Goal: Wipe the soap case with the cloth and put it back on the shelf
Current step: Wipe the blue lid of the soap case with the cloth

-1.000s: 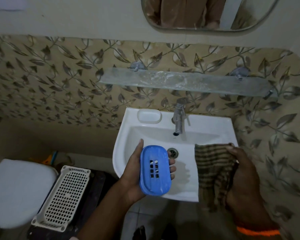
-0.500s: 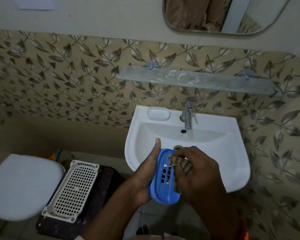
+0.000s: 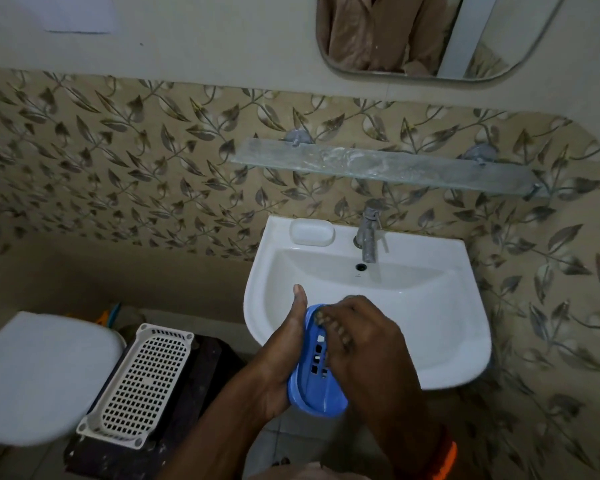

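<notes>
Glass shelf (image 3: 388,168), mounted on the leaf-patterned wall above the washbasin (image 3: 430,306), held by two round brackets near its ends; only whitish smears lie along its middle. A white soap dish (image 3: 311,231) sits at the basin's rear left corner, beside the tap (image 3: 369,233).

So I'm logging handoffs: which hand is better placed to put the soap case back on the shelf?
Left. The left hand already grips the blue soap case, while the right hand presses the cloth into it. The shelf, above the sink, looks reachable.
</notes>
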